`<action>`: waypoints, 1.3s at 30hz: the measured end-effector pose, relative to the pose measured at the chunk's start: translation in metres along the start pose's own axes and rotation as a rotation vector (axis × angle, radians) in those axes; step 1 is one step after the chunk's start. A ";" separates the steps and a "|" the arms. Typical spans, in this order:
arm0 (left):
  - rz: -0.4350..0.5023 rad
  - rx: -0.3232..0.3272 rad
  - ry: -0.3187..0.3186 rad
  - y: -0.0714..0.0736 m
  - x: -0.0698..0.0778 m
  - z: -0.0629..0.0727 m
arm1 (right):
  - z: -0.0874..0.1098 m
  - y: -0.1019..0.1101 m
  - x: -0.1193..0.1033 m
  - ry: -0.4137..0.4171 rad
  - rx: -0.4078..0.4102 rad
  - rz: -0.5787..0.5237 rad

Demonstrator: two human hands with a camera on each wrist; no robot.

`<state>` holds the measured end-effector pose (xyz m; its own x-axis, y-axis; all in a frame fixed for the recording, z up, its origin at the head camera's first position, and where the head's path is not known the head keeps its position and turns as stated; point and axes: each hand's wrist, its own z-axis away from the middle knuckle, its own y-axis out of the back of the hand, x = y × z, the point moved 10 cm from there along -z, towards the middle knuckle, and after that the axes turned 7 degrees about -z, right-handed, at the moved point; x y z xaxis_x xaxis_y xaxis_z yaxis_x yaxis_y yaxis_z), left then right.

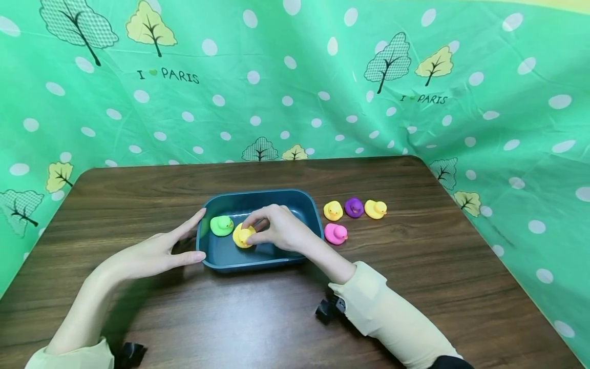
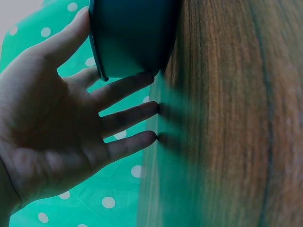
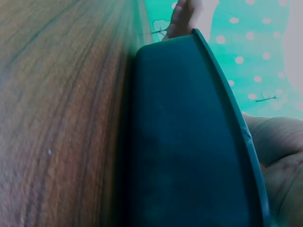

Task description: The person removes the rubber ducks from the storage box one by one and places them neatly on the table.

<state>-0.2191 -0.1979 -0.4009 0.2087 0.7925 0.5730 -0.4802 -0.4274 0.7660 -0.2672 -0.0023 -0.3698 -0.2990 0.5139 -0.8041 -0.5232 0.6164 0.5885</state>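
A dark blue rectangular tray stands on the wooden table. My right hand reaches over its right end and pinches a yellow rubber duck inside it, between thumb and fingers. To the left of that duck, also in the tray, sits a green rubber duck. At the tray's left end is my left hand, thumb and fingers spread along the rim. The left wrist view shows that hand's fingers straight against the tray's end wall. In the right wrist view the tray's side wall hides the ducks.
Just right of the tray, a yellow duck, a purple duck and another yellow duck form a row. A pink duck sits in front of them. Green dotted cloth hangs behind the wooden table.
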 end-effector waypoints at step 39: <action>0.002 0.008 -0.010 -0.001 0.000 0.001 | 0.036 0.091 0.005 -0.007 0.155 0.043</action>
<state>-0.2176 -0.1979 -0.4014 0.2164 0.7871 0.5776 -0.4735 -0.4328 0.7672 -0.2873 0.0780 -0.3171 -0.3121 0.5456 -0.7777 -0.3804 0.6784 0.6286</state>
